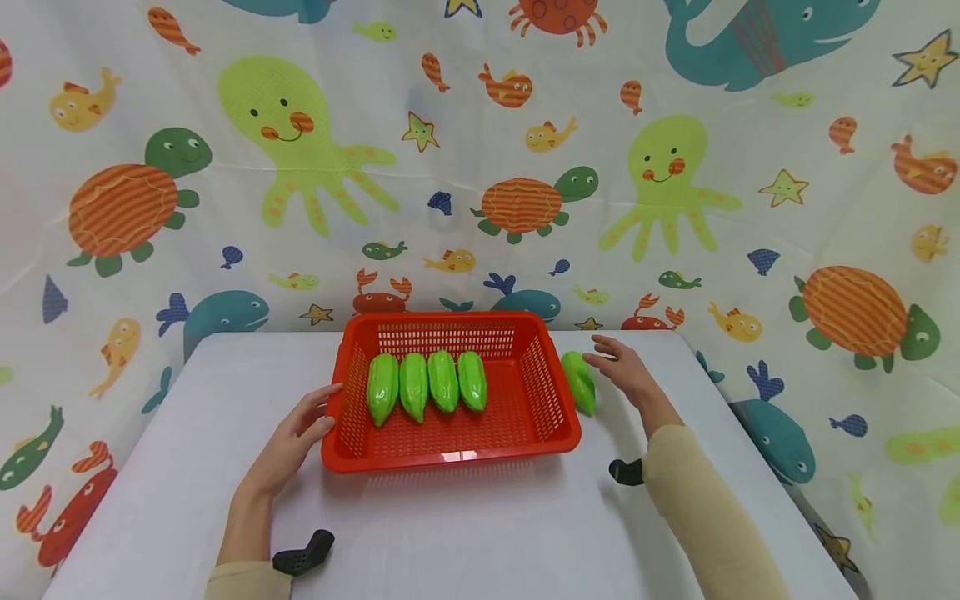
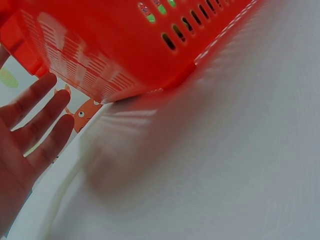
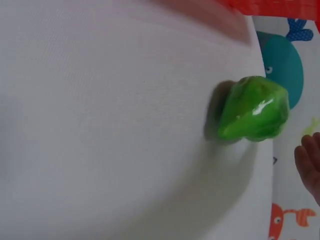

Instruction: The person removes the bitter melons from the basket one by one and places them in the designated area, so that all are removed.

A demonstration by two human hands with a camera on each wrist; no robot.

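A red slotted plastic basket (image 1: 517,425) stands in the middle of the white table. In its left half, several glossy green tapered fruits (image 1: 443,382) lie side by side in a row. My left hand (image 1: 294,433) is at the basket's left rim, fingertips right at its edge; the left wrist view shows its fingers (image 2: 50,140) spread and nearly straight beside the basket wall. Outside the basket's right wall lies one more green fruit (image 1: 579,383), ridged and shiny in the right wrist view. Just right of this fruit, my right hand (image 1: 628,371) reaches with extended fingers, nothing in its grasp.
The white table (image 1: 465,533) ends at the back against a hanging cloth (image 1: 465,275) printed with sea animals. Black wrist mounts (image 1: 303,554) stick out from both forearms. The basket's right wall rises between the lone fruit and the row.
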